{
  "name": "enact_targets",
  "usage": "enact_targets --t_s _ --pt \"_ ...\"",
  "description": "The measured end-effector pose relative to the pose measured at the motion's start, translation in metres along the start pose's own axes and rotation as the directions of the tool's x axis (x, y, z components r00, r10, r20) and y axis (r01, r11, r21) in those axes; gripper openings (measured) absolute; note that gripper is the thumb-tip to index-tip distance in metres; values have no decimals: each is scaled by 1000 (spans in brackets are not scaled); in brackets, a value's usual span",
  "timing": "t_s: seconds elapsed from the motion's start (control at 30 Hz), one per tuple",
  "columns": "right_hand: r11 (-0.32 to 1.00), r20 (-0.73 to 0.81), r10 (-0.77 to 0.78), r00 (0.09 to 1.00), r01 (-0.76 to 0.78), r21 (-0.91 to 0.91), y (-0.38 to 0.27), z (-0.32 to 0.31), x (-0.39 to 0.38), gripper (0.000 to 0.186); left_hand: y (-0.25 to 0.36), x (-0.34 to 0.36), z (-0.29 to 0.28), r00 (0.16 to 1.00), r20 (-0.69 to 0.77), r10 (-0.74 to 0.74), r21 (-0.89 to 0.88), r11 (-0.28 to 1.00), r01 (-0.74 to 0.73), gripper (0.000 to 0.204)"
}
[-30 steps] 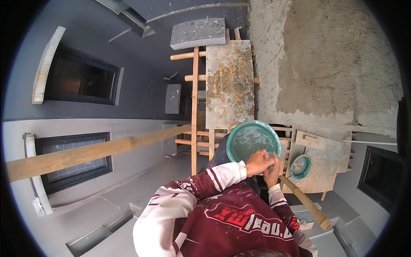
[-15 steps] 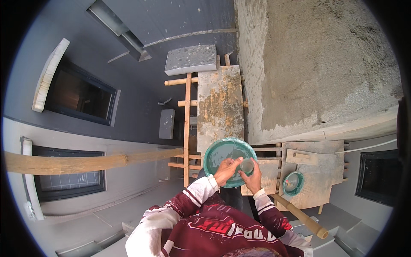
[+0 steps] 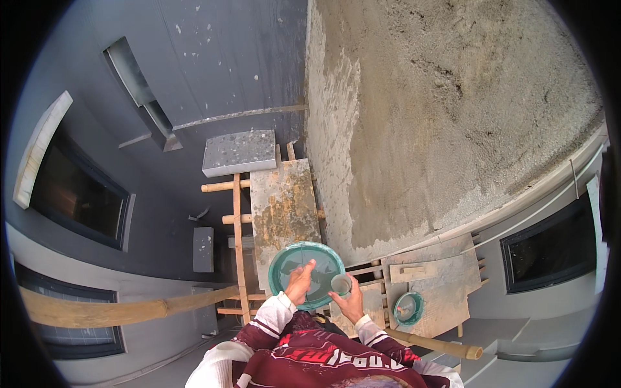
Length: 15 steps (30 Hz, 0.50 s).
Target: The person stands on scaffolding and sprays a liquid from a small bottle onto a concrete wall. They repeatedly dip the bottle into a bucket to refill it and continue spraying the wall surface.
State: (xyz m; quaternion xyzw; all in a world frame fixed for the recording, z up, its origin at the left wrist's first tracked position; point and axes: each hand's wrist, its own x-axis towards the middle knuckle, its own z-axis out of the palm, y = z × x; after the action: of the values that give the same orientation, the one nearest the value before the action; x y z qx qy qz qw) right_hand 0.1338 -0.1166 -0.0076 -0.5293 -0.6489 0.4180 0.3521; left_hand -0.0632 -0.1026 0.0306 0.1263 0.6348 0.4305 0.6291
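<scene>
A round green basin [image 3: 275,260] with greyish liquid in it sits in front of my body, overlapping the near end of the stained plank; what bears it is hidden. My left hand [image 3: 299,284] reaches over the basin's near left side, its visible fingers stretched over the liquid and nothing seen in them. At the basin's right rim my right hand [image 3: 351,302] grips a small pale round cup [image 3: 341,283], thumb and fingers around its side. The cup's mouth faces up toward me; its contents are hard to make out.
A stained plank [image 3: 284,200] runs ahead over bamboo poles and timber. The partly plastered wall [image 3: 453,129] rises at right. A second green bucket [image 3: 409,308] and a wooden float [image 3: 414,271] lie on boards at right. A bamboo pole [image 3: 129,307] crosses at left.
My left hand has come away from the cup and moved over the basin's liquid. My right hand still has the cup. The whole view has shifted, showing more wall.
</scene>
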Motion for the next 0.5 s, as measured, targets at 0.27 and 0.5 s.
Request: enact_targets --t_s 0.27,0.5 --pt "987 124 75 990 -91 135 -39 8 47 58 29 -15 -33 992 -93 86 -145 985 -98 55" --pt "957 -29 9 1000 0 289 -181 7 241 49 24 -27 -61 961 -263 88 -302 938 -168 53"
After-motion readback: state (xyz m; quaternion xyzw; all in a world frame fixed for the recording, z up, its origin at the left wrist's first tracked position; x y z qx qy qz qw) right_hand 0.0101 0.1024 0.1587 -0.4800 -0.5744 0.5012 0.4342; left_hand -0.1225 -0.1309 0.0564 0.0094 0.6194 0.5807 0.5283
